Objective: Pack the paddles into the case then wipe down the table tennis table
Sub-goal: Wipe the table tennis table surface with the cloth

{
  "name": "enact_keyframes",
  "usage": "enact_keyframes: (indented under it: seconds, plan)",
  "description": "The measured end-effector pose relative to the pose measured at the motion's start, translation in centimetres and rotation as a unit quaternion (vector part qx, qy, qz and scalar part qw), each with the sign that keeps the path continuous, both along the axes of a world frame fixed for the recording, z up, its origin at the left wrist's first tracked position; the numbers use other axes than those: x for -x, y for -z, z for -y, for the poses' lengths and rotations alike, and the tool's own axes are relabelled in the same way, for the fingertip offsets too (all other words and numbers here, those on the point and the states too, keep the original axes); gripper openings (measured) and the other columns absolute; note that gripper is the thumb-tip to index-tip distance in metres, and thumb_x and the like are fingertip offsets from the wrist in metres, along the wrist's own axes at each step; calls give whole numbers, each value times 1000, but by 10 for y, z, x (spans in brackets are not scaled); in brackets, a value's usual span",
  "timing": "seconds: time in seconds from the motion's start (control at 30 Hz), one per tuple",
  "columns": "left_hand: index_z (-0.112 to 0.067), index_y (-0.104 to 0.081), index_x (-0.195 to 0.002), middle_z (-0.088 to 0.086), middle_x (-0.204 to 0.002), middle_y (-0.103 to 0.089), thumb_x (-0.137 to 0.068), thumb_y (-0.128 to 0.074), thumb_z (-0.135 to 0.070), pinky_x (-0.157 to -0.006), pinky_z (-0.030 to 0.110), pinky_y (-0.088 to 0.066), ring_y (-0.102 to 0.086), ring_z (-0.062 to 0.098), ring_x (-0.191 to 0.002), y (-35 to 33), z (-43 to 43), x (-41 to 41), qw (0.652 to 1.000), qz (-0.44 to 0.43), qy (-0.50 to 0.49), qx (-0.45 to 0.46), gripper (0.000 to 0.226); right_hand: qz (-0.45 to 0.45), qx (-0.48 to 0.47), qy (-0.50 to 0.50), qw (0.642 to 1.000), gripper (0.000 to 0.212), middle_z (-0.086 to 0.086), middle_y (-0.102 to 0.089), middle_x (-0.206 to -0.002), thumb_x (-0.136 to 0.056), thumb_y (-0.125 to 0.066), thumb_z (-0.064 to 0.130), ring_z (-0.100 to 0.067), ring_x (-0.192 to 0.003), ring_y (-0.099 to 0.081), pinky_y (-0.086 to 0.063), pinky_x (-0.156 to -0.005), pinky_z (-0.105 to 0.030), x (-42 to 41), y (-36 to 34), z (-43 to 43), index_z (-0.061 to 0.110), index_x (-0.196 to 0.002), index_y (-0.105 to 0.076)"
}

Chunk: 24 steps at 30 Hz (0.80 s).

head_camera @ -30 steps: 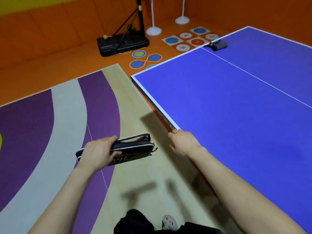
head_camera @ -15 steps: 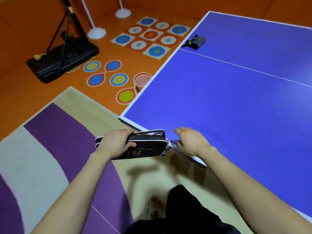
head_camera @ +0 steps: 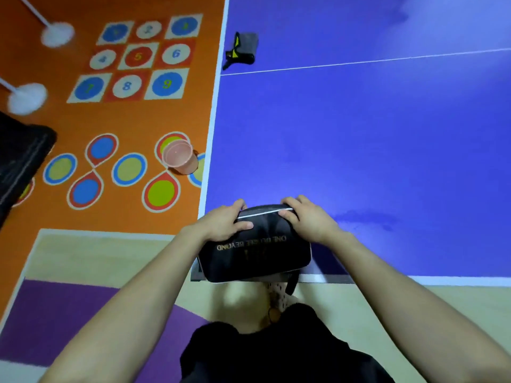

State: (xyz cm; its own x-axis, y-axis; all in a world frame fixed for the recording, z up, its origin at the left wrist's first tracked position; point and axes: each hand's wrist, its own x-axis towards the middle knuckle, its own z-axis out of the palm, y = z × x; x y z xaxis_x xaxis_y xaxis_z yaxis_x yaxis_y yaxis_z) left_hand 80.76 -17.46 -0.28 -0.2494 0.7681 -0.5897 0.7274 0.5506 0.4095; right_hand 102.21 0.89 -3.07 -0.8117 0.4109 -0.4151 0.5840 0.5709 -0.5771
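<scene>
Table tennis table, blue, has the black paddle case over its near left corner, overhanging the edge. Left hand and right hand each curl round its far rim; pushing it fully onto the surface looks wise before letting go.

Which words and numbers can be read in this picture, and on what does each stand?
"ONE ... BEYOND", upside down, middle word blurred: on the black case.
"2", "5", "6", "8", "9": on squares of the number grid on the floor.
The grid's other four squares: too blurred to read.
</scene>
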Motion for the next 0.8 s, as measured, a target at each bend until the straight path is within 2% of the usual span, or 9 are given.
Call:
enact_keyframes:
  seconds: [0.07,0.17,0.23,0.33,0.43,0.5,0.57,0.67,0.8]
  plan:
    - [-32,-42,-111,-3,-98,-62,-104,-59,-59,-76,42,-46,-61,25,-93,12,-11,10,999,-6,41,5,33,25,-9,19,999,41,-8,-56,-124,-112,-44,56,-38,-116,-63,-50,-97,-45,5,7,-1,33,-144,-56]
    - [-29,-52,-120,-2,-110,-51,-103,-57,-61,-90,45,-50,-60,28,-105,31,-32,23,993,-29,110,-3,37,66,-13,54,996,43,-13,-60,-126,-112,-43,57,-41,-120,-64,-50,-100,-47,10,19,1,32,-144,-59]
    - [-23,-57,-128,2,-112,-51,-104,-57,-60,-92,47,-52,-60,30,-106,44,-42,30,987,-42,157,0,44,86,-25,81,993,44,-14,-62,-124,-111,-44,60,-41,-119,-65,-52,-101,-47,10,26,6,33,-141,-63]
    - [-19,-60,-127,5,-114,-55,-105,-58,-57,-91,46,-50,-60,31,-110,53,-50,36,974,-48,220,-5,44,104,-41,144,983,47,-13,-63,-120,-110,-43,62,-39,-117,-65,-54,-99,-46,10,29,25,30,-134,-67]
    - [-24,-53,-134,5,-127,-62,-100,-64,-58,-92,43,-51,-62,33,-118,60,-57,44,959,-62,275,-21,50,103,-65,225,967,45,-10,-58,-122,-109,-46,58,-37,-120,-62,-55,-99,-47,16,24,48,26,-134,-65]
    - [-27,-43,-143,3,-135,-63,-91,-73,-61,-89,42,-50,-63,33,-121,62,-59,50,938,-85,334,-20,69,105,-101,268,952,44,-8,-55,-129,-108,-52,53,-36,-124,-59,-55,-98,-48,21,17,68,26,-142,-58]
    - [-28,-37,-149,2,-135,-62,-80,-82,-63,-85,42,-49,-62,32,-124,62,-56,54,922,-85,377,-19,89,129,-141,287,938,58,-11,-51,-146,-105,-57,55,-38,-136,-51,-53,-103,-52,30,12,97,24,-153,-48]
    - [-26,-35,-155,7,-133,-59,-75,-86,-62,-90,45,-52,-57,33,-127,68,-50,59,908,-62,413,-28,101,182,-165,295,924,86,-14,-23,-175,-98,-62,66,-39,-160,-25,-42,-117,-58,41,11,138,26,-166,-31]
    - [-23,-39,-154,7,-131,-56,-73,-87,-67,-94,48,-54,-58,34,-124,77,-35,61,894,-53,445,-30,104,225,-129,309,915,101,-11,1,-182,-96,-60,71,-40,-167,0,-25,-128,-63,50,19,171,26,-173,-13]
